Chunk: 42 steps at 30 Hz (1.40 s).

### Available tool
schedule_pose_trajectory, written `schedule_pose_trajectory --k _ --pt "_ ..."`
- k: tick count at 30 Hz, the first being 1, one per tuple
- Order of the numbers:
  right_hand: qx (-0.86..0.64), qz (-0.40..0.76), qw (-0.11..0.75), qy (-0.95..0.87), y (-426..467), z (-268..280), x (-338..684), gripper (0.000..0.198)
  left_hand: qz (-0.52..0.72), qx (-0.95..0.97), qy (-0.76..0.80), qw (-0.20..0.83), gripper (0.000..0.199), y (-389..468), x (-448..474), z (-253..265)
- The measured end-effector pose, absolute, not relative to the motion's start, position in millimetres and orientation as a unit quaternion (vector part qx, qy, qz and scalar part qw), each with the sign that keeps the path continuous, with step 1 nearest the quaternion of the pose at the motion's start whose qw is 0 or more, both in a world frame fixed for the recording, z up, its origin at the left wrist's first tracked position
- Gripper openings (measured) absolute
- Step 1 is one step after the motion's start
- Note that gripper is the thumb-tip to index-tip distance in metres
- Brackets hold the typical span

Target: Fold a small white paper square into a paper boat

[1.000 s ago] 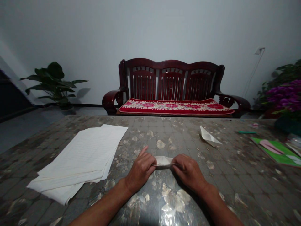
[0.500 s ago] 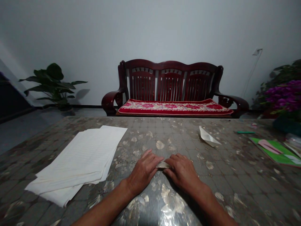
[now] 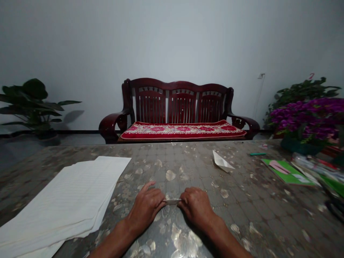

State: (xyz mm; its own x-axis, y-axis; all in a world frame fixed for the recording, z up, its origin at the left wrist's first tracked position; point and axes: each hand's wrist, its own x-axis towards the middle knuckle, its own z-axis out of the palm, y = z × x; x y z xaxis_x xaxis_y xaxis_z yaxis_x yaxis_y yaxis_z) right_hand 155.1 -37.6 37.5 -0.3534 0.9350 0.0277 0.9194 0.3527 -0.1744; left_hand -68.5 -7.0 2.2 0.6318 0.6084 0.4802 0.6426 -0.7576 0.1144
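Note:
A small folded piece of paper (image 3: pixel 172 201) stretches between my two hands, low over the patterned table. My left hand (image 3: pixel 148 201) pinches its left end, with the index finger lifted away. At the other end my right hand (image 3: pixel 195 202) grips the paper between thumb and curled fingers. The ends of the paper are hidden inside the fingers. Beyond the right hand, a folded paper boat (image 3: pixel 222 163) rests on the table. To the left of my hands lies a stack of lined paper sheets (image 3: pixel 72 195).
On the right are a green booklet (image 3: pixel 288 175) with pink scissors-like piece (image 3: pixel 279 167) on it, a green pen (image 3: pixel 257 154), dark scissors handles (image 3: pixel 335 208) and a pot of purple flowers (image 3: pixel 306 118). A wooden bench (image 3: pixel 177 104) stands behind the table (image 3: pixel 185 150).
My view has turned right and tilted up a little. The hands have moved slightly apart, so more of the folded paper shows between them.

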Motion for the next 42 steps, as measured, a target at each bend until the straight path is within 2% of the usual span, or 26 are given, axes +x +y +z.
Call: schedule_pose_trajectory --k 13,18,24,32,42 --pt "-0.58 0.09 0.059 -0.808 -46.4 24.5 159.8 0.013 -0.273 -0.905 -0.324 0.03 0.028 -0.2 -76.7 -3.7" --pt "-0.58 0.078 0.057 -0.809 -51.1 28.3 157.6 0.017 -0.24 -0.899 -0.366 -0.014 0.018 -2.7 -75.9 5.5" --pt "-0.567 0.04 0.053 -0.821 -40.4 28.2 156.5 0.02 -0.18 -0.904 -0.387 -0.006 0.008 -2.7 -64.1 16.8" --pt "-0.528 0.026 0.05 -0.847 -30.9 36.6 141.6 0.012 -0.198 -0.907 -0.369 0.045 0.019 -3.2 -56.4 7.5" --pt "-0.536 0.018 -0.004 -0.844 -21.2 39.3 121.0 0.019 -0.231 -0.906 -0.352 0.039 0.022 -2.6 -62.9 -2.9"
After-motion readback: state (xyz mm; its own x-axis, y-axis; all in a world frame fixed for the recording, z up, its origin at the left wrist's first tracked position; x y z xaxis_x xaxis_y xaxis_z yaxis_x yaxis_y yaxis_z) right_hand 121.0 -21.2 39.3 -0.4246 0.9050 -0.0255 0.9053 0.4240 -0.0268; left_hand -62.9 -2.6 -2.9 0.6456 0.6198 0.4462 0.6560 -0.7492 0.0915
